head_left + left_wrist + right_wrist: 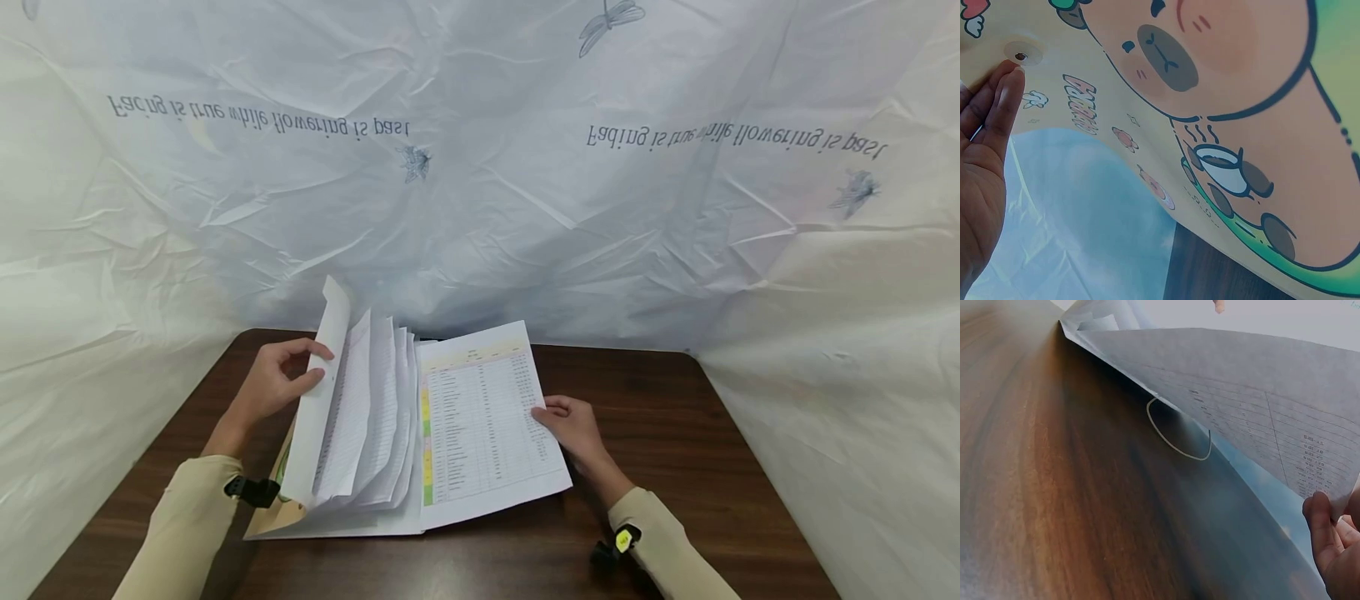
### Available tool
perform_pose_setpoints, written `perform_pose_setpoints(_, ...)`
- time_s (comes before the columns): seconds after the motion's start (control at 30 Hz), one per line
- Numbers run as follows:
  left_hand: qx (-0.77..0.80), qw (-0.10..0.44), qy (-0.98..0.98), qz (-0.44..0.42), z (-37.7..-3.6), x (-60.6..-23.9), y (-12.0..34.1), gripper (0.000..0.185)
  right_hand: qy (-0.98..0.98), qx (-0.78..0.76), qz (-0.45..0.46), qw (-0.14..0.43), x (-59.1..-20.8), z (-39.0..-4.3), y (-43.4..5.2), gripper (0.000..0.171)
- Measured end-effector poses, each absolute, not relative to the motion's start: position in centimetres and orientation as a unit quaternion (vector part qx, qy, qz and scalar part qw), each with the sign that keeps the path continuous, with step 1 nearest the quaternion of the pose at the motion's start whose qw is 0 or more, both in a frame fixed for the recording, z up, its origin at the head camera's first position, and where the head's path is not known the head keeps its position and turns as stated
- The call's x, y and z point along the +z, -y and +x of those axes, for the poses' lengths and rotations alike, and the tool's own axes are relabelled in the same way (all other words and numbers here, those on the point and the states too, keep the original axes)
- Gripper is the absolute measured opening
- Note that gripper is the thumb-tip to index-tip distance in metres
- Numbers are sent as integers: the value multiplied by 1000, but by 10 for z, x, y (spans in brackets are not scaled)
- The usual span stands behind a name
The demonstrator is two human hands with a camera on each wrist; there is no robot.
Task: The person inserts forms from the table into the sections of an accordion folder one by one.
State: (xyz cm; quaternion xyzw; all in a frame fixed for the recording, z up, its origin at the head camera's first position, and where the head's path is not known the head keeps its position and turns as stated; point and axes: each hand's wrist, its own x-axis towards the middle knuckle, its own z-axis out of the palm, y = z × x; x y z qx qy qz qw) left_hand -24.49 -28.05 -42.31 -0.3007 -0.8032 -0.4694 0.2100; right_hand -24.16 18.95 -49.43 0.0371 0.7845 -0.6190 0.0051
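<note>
A folder lies open on the table, its raised front cover [309, 433] white inside and printed outside with a brown cartoon animal [1254, 75]. My left hand [272, 382] holds that cover near its free edge, thumb and fingers pinching it close to a small round button [1023, 54]. Several loose printed sheets [372, 425] fan upright behind the cover. To the right, a printed table sheet [480, 417] with yellow and green cells along its left side lies tilted. My right hand [577, 433] pinches this sheet's right edge between thumb and fingers.
The dark wooden table [645, 400] carries the folder. A thin cord loop [1175, 449] sticks out from under the folder's edge. White plastic sheeting [480, 208] with printed lettering hangs behind the table and along both sides.
</note>
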Motion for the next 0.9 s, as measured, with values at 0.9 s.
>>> perform_pose_setpoints(0.9, -476, 215, 800, -294, -247, -426, 282, 25, -794, -607, 32, 21, -493, -266, -191, 32)
